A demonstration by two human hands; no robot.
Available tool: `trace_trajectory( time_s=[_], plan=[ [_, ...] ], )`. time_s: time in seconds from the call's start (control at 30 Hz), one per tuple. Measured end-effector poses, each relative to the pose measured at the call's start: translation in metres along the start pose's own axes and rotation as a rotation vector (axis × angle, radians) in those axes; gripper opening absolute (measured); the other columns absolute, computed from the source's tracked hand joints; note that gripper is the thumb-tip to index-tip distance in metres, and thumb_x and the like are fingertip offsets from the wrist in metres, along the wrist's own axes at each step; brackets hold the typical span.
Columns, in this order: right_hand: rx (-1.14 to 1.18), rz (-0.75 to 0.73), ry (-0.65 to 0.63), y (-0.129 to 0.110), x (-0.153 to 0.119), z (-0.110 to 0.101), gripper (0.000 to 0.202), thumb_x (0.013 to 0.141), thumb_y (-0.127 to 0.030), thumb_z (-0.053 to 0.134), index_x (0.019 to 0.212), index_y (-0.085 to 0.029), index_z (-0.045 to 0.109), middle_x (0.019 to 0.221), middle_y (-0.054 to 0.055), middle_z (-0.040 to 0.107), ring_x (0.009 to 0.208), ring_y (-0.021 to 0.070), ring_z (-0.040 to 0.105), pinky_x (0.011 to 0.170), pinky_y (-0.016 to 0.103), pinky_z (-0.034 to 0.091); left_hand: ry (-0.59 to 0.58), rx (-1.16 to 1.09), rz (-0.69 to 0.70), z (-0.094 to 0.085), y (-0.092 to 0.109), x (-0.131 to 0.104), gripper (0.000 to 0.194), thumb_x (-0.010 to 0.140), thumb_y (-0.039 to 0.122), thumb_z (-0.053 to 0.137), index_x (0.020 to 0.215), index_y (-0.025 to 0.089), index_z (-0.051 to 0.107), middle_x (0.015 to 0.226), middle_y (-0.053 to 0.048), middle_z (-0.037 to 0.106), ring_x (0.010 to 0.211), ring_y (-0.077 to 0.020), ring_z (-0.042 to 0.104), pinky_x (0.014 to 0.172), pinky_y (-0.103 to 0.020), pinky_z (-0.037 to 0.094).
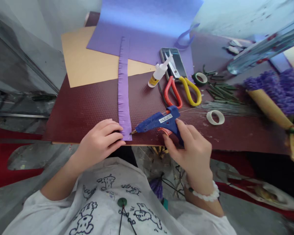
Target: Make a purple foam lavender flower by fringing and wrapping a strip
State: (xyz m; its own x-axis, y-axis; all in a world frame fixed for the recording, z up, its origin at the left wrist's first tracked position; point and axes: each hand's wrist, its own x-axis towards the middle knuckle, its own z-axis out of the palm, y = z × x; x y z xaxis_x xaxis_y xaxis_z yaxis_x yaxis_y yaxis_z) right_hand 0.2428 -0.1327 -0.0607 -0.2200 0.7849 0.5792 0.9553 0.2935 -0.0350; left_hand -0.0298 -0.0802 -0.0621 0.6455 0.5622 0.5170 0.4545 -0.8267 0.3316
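A dark red table is filling the head view, with a tan sheet and a purple sheet lying at its far side. Item: one purple strip, fringed left, lying left of centre, its long axis running near to far. Item: left hand, unclenched, its fingers resting on the strip's near end; this is the nearer hand. Item: right hand, well to the right, gripping a blue glue gun. The nozzle is pointing left at the strip's near right edge; whether it is touching, I cannot tell.
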Motion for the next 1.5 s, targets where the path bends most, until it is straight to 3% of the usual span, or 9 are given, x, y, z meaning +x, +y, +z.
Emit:
trace_trajectory(
  time_s=[0.2, 0.67, 1.27, 1.5],
  plan=[
    [0.01, 0.024, 0.142, -0.0016, 0.0007, 0.0012, 0.061, 0.075, -0.027, 0.071, 0.131, -0.014, 0.049, 0.082, 0.006, 0.062, 0.068, 0.017, 0.06, 0.06, 0.027, 0.051, 0.005, -0.004, -0.003, 0.0007, -0.0004, -0.0002, 0.006, 0.084, 0.021, 0.065, 0.089, 0.016, 0.064, 0.101, -0.006, 0.07, 0.1, -0.018, 0.064, 0.103, -0.04, 0.049],
    [0.166, 0.109, 0.088, -0.0001, -0.0032, 0.0058, 0.051, 0.075, -0.029, 0.069, 0.123, -0.019, 0.054, 0.093, 0.007, 0.067, 0.081, 0.0194, 0.066, 0.073, 0.03, 0.054, 0.027, -0.02, -0.028, 0.002, 0.0008, 0.0004, 0.004, 0.084, 0.015, 0.063, 0.088, 0.016, 0.064, 0.1, -0.006, 0.07, 0.099, -0.0172, 0.064, 0.102, -0.04, 0.05],
    [0.163, 0.135, 0.029, -0.0002, -0.0045, 0.0042, 0.045, 0.077, -0.036, 0.067, 0.117, -0.017, 0.058, 0.094, 0.008, 0.072, 0.08, 0.0206, 0.07, 0.068, 0.03, 0.056, 0.028, -0.016, -0.026, 0.0021, 0.0012, -0.0024, 0.01, 0.083, 0.01, 0.061, 0.09, 0.016, 0.063, 0.102, -0.005, 0.069, 0.1, -0.0167, 0.063, 0.103, -0.041, 0.05],
    [0.188, 0.186, -0.014, -0.0019, -0.0046, 0.0056, 0.044, 0.08, -0.046, 0.064, 0.112, -0.015, 0.063, 0.097, 0.01, 0.074, 0.08, 0.0224, 0.071, 0.07, 0.031, 0.057, 0.024, -0.011, -0.036, 0.0033, 0.001, -0.0014, 0.009, 0.083, 0.01, 0.061, 0.089, 0.017, 0.064, 0.102, -0.005, 0.07, 0.099, -0.0166, 0.063, 0.103, -0.04, 0.05]
  ],
)
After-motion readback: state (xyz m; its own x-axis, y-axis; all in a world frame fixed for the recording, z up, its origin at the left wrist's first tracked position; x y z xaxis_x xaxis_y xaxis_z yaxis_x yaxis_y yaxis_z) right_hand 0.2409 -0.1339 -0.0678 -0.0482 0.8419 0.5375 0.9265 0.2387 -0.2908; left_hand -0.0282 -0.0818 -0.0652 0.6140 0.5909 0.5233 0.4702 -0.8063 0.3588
